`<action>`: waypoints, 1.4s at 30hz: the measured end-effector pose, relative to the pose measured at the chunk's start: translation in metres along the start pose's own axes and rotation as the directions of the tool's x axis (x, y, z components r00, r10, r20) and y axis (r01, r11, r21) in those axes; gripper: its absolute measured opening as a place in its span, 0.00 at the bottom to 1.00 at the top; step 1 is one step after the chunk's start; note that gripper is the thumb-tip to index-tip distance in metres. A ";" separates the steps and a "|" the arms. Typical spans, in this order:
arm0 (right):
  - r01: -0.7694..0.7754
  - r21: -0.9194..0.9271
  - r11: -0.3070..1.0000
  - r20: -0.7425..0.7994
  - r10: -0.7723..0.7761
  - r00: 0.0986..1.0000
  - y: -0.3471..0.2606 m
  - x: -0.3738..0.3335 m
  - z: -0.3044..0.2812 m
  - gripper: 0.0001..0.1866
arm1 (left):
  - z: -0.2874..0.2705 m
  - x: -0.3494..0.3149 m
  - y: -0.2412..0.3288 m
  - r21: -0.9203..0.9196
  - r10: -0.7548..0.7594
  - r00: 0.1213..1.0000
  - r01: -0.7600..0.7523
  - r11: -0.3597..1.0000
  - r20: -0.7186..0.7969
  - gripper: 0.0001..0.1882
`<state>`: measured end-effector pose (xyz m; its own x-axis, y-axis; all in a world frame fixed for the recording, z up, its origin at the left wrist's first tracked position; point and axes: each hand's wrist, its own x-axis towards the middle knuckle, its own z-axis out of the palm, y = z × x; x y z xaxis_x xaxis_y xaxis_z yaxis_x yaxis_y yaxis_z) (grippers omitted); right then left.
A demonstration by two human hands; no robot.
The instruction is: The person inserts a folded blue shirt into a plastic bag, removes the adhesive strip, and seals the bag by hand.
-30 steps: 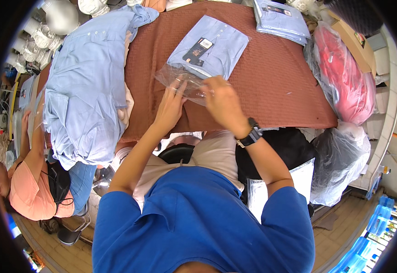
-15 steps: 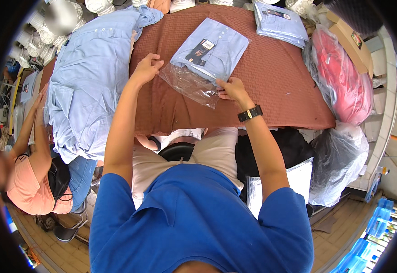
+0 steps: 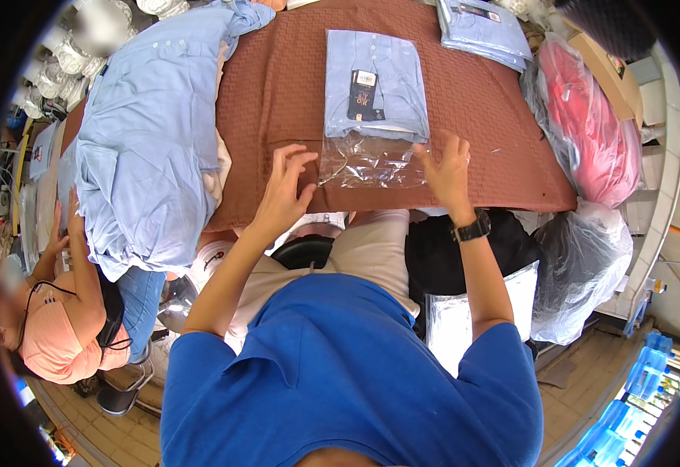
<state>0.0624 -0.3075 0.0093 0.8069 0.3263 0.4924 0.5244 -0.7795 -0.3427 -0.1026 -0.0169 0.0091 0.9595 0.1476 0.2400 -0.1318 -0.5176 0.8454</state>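
Note:
A folded light blue shirt (image 3: 398,78) with a dark hang tag (image 3: 366,97) lies in a clear plastic bag on the brown-covered table (image 3: 277,101). The bag's loose clear flap (image 3: 367,165) spreads toward me, crinkled. Left of that flap is my left hand (image 3: 284,187), fingers bent and apart, with nothing in it. My right hand (image 3: 446,173) is at the flap's right edge, thumb and fingers spread. Whether its thumb touches the plastic I cannot tell. A dark watch is on my right wrist.
Loose blue shirts (image 3: 149,132) are heaped at the left. Bagged folded shirts (image 3: 484,35) lie at the far right, near a plastic bag of red cloth (image 3: 589,124) and a cardboard box (image 3: 608,74). Another person (image 3: 63,319) in an orange top works at the far left.
The bagged shirt has turned from slanted to nearly straight. Both my hands have come nearer to me, the right one also moving rightward and letting go of the bag's edge.

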 end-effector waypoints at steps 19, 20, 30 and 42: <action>0.192 0.232 0.953 0.147 -0.230 0.962 -0.103 -0.075 0.033 0.33 | 0.042 0.037 0.026 0.230 0.525 0.840 -0.489 0.842 -0.135 0.08; 0.183 0.226 0.957 0.132 -0.216 0.967 -0.098 -0.067 0.036 0.33 | 0.044 0.037 0.027 0.241 0.530 0.835 -0.490 0.838 -0.144 0.08; 0.040 0.024 0.999 0.018 -0.041 0.999 -0.064 -0.032 0.056 0.33 | 0.057 0.025 0.029 0.217 0.497 0.854 -0.461 0.860 -0.156 0.08; -0.010 -0.027 1.000 -0.144 0.006 0.990 -0.061 -0.001 0.097 0.29 | 0.051 0.077 -0.023 -0.196 -0.198 0.927 0.140 0.971 -0.319 0.21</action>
<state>0.0556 -0.2081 -0.0478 0.7627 0.2412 0.6001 0.5087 -0.7967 -0.3264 -0.0133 -0.0365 -0.0161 0.8362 0.5080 0.2067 -0.0419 -0.3165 0.9477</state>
